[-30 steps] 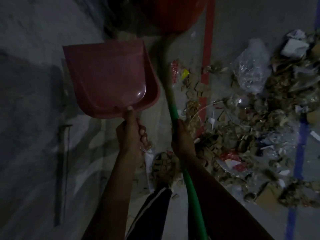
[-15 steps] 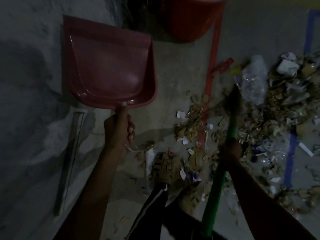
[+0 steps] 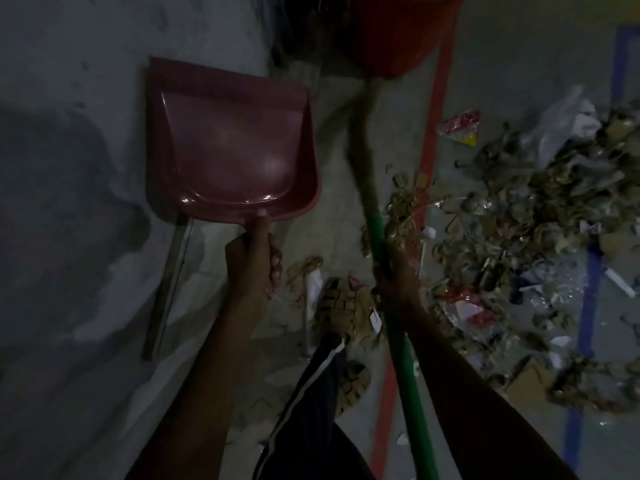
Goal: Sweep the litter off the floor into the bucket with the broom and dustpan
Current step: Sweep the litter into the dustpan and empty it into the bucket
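Note:
My left hand grips the handle of a red dustpan, thumb along the top; the pan is held up, its inside facing me and no litter in it. My right hand grips the green handle of the broom, whose pale bristle end blurs upward toward the red bucket at the top edge. A wide heap of litter, cardboard scraps, wrappers and clear plastic, covers the floor to the right of the broom.
A grey wall fills the left, with a thin metal strip at its foot. My sandalled foot stands among scraps. A red floor line and a blue floor line run through the litter. A clear plastic bag lies at the right.
The broom has swung back left, its bristle end now rising toward the bucket. The dustpan sits lower and more central in view. The camera has shifted.

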A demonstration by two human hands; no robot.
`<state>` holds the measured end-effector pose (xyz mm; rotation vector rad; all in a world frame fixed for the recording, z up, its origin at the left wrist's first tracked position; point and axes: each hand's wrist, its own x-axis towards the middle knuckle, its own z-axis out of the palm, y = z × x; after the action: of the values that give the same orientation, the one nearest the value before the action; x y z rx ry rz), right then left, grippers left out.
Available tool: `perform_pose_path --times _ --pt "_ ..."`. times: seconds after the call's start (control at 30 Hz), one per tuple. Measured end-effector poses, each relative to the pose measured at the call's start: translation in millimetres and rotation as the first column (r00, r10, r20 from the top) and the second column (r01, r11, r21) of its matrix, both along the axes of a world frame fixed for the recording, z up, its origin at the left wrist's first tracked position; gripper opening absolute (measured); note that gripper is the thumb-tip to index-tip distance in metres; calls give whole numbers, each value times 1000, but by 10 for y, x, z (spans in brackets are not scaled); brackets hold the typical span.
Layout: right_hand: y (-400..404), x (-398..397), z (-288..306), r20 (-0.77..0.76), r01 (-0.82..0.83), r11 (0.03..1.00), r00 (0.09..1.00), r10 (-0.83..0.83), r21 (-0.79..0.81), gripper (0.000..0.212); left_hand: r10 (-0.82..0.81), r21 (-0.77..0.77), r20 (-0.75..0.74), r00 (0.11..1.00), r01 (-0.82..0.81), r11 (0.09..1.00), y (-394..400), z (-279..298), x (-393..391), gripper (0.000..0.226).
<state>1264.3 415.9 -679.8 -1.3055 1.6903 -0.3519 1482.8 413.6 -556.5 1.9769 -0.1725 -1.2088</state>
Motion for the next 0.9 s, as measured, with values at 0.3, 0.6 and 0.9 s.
perform_pose_path --times 0.3,0.6,0.9 --pt "669 240 -111 -15 -218 938 973 230 270 42 -2 -45 72 997 5 999 716 24 125 51" --pt "1270 -490 -538 -285 420 886 889 -358 197 31 9 -6 85 996 -8 1000 1307 -201 284 52" --pt "1713 -706 -426 -382 308 940 859 -340 -145 34 -1 -13 20 1000 2 1000 1535 -298 244 53"
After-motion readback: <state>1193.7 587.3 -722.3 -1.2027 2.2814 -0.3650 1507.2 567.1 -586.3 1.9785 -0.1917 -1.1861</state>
